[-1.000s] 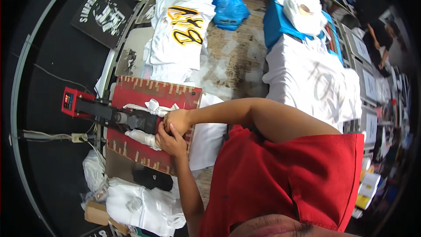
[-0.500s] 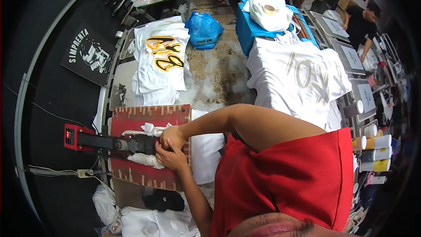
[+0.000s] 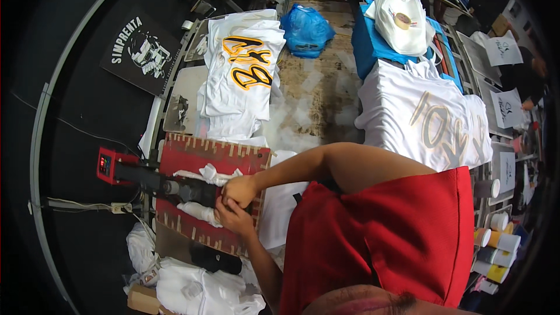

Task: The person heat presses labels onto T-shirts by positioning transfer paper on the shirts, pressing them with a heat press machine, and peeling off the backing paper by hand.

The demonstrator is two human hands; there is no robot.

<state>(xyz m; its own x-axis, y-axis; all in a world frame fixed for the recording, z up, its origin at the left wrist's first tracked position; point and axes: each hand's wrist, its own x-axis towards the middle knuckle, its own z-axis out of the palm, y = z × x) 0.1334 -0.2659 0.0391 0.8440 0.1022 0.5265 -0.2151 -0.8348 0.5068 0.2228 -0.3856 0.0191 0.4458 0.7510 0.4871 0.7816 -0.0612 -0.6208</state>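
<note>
At the left stands a heat press with a wide red upper plate (image 3: 204, 157), its border lined with strips of tan tape. A dark arm runs across the plate, flanked by white-wrapped bars (image 3: 198, 212). My right hand (image 3: 240, 191) is closed round the near end of the press handle. Just below it, my left hand (image 3: 234, 218) is closed at the same handle end, its fingers against the right hand. The hands cover most of the grip. White fabric (image 3: 279, 216) shows beside the plate, partly under my right forearm.
White shirts with orange-black lettering (image 3: 248, 64) lie beyond the press. More white shirts (image 3: 420, 111) lie across the aisle, near a white bundle with a tape roll (image 3: 401, 21). A blue plastic bag (image 3: 306, 32) sits between. Several tubs (image 3: 504, 241) and a co-worker (image 3: 522, 79) are at right.
My view has turned, so the surroundings sit further right in the picture. Both hands stay together at the press handle. Printed white sheets beside the co-worker now stand raised from the boards.
</note>
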